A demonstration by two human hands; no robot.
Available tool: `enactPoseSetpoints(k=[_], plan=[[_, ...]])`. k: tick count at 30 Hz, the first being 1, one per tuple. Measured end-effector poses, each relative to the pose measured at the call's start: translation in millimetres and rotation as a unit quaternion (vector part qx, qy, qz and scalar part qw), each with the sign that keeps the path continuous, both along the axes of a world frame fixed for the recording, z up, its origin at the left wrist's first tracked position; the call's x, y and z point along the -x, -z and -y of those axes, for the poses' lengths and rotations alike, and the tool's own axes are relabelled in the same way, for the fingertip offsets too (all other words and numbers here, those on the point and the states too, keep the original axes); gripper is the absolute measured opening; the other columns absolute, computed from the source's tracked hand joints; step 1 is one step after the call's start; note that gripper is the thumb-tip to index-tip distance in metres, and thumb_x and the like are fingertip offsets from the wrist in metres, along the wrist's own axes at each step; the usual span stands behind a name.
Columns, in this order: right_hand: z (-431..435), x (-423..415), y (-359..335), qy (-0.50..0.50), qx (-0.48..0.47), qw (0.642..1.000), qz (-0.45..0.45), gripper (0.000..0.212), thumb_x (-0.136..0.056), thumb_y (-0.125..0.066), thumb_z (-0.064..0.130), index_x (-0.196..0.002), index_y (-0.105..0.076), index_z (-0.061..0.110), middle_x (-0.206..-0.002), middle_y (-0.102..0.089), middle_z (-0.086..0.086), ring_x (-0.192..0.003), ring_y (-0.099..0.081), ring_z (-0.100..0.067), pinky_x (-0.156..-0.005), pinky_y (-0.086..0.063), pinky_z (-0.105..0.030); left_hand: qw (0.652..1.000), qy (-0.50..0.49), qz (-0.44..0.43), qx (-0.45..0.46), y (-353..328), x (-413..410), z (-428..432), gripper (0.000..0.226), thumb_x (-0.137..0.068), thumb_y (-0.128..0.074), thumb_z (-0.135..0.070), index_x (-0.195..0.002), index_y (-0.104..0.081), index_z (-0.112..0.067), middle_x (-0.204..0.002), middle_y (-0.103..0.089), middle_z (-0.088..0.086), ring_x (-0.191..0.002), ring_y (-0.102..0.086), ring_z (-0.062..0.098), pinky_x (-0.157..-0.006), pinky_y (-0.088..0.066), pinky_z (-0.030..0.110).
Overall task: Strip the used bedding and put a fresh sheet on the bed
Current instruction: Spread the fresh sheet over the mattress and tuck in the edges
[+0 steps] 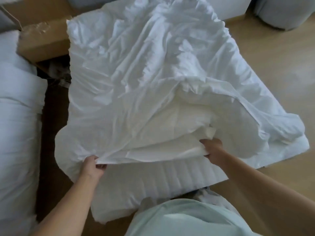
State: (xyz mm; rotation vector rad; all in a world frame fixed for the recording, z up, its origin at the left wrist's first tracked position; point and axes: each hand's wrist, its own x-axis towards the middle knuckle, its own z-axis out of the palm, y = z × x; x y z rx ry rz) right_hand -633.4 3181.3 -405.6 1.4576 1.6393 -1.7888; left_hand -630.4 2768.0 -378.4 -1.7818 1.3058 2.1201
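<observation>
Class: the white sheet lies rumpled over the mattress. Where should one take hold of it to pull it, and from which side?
Take the near edge of the sheet, coming from the person's side, at two spread points. There it is lifted off the mattress, a loose free edge that is easily pinched. The left grip and right grip hold it so.

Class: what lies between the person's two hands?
The head view shows the lifted hem of the white sheet stretched from the left hand to the right hand, with the quilted mattress just below it.
</observation>
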Motion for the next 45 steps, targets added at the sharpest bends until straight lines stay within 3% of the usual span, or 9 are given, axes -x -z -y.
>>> enactPoseSetpoints(k=[6, 10, 16, 20, 27, 29, 33, 38, 45], plan=[[-8.0, 13.5, 6.4, -0.007, 0.059, 0.998, 0.029, 0.017, -0.091, -0.065, 0.001, -0.105, -0.055, 0.005, -0.094, -0.055, -0.013, -0.078, -0.057, -0.023, -0.046, -0.054, -0.03, 0.996, -0.066, -0.036, -0.048, 2.8, 38.8, -34.6, 0.028, -0.088, -0.027, 0.014, -0.075, -0.04, -0.006, -0.07, -0.032, 0.008, -0.062, -0.038, 0.016, -0.103, -0.05, 0.04], [23.0, 21.4, 11.8, 0.103, 0.178, 0.979, -0.015, 0.006, -0.095, -0.057, 0.0, -0.101, -0.058, 0.003, -0.088, -0.062, -0.02, -0.069, -0.065, -0.027, -0.05, -0.059, -0.034, 0.962, 0.188, -0.093, 0.172, -6.3, 68.3, -76.6, 0.014, -0.082, -0.057, -0.001, -0.079, -0.047, -0.009, -0.069, -0.045, 0.009, -0.057, -0.048, 0.018, -0.063, -0.052, 0.034], [41.8, 32.5, 3.3, 0.143, 0.176, 0.973, -0.045, 0.011, -0.1, -0.046, 0.003, -0.102, -0.055, 0.009, -0.08, -0.062, -0.016, -0.068, -0.066, -0.026, -0.052, -0.06, -0.033, 0.499, 0.742, -0.158, 0.42, 10.3, 83.7, -153.5, 0.077, -0.062, -0.09, -0.05, -0.123, -0.058, -0.016, -0.122, -0.054, 0.004, -0.114, -0.054, 0.022, -0.1, -0.045, 0.038], [38.4, 35.5, -2.6, 0.129, 0.138, 0.98, -0.058, 0.021, -0.099, -0.039, 0.001, -0.096, -0.058, 0.01, -0.082, -0.064, -0.012, -0.068, -0.067, -0.023, -0.061, -0.056, -0.033, 0.333, 0.844, -0.102, 0.408, 35.8, 72.5, -227.5, 0.071, -0.079, -0.075, -0.057, -0.134, -0.05, -0.02, -0.133, -0.057, 0.007, -0.124, -0.055, 0.03, -0.099, -0.046, 0.04], [-16.3, 28.6, 6.2, 0.084, 0.118, 0.985, -0.097, 0.032, -0.094, -0.063, 0.019, -0.123, -0.05, 0.018, -0.126, -0.06, -0.007, -0.107, -0.062, -0.022, -0.087, -0.054, -0.042, 0.311, 0.734, -0.224, 0.561, 40.3, 115.8, -297.0, 0.013, -0.092, -0.054, -0.018, -0.096, -0.066, -0.018, -0.106, -0.066, 0.009, -0.1, -0.059, 0.035, -0.08, -0.039, 0.038], [-37.6, 4.1, 23.8, -0.031, -0.135, 0.989, -0.053, 0.069, -0.082, -0.077, 0.041, -0.139, -0.041, 0.025, -0.146, -0.041, -0.006, -0.13, -0.044, -0.026, -0.106, -0.044, -0.049, 0.325, 0.729, -0.221, 0.561, 38.4, 143.3, -306.6, 0.017, -0.091, -0.055, -0.015, -0.101, -0.068, -0.013, -0.109, -0.063, 0.012, -0.101, -0.057, 0.037, -0.081, -0.043, 0.041], [-79.2, -6.7, 52.1, -0.276, -0.561, 0.777, -0.076, 0.116, -0.062, -0.087, 0.052, -0.155, -0.022, 0.028, -0.164, -0.004, -0.016, -0.151, -0.003, -0.042, -0.119, -0.006, -0.057, 0.418, 0.745, -0.174, 0.49, 41.4, 179.0, -327.2, 0.012, -0.098, -0.048, -0.013, -0.101, -0.06, -0.01, -0.101, -0.063, 0.017, -0.097, -0.06, 0.041, -0.075, -0.046, 0.041], [-156.1, 86.0, 76.4, -0.447, -0.356, 0.82, 0.012, 0.114, -0.075, -0.079, 0.047, -0.157, -0.005, 0.022, -0.145, -0.045, -0.017, -0.136, -0.041, -0.04, -0.111, -0.032, -0.049, 0.462, 0.796, -0.101, 0.378, 55.6, 177.9, -339.5, 0.019, -0.099, -0.057, -0.031, -0.103, -0.045, -0.017, -0.091, -0.055, 0.004, -0.09, -0.056, 0.033, -0.068, -0.033, 0.035], [-168.2, 156.4, 51.3, -0.528, -0.321, 0.767, -0.173, 0.034, -0.074, -0.052, 0.006, -0.101, -0.056, 0.026, -0.079, -0.057, -0.003, -0.087, -0.062, -0.037, -0.062, -0.04, -0.033, 0.275, 0.837, -0.147, 0.449, 25.5, 205.7, -354.9, 0.001, -0.089, -0.06, -0.011, -0.089, -0.06, -0.011, -0.091, -0.066, 0.013, -0.087, -0.063, 0.036, -0.065, -0.043, 0.037]])
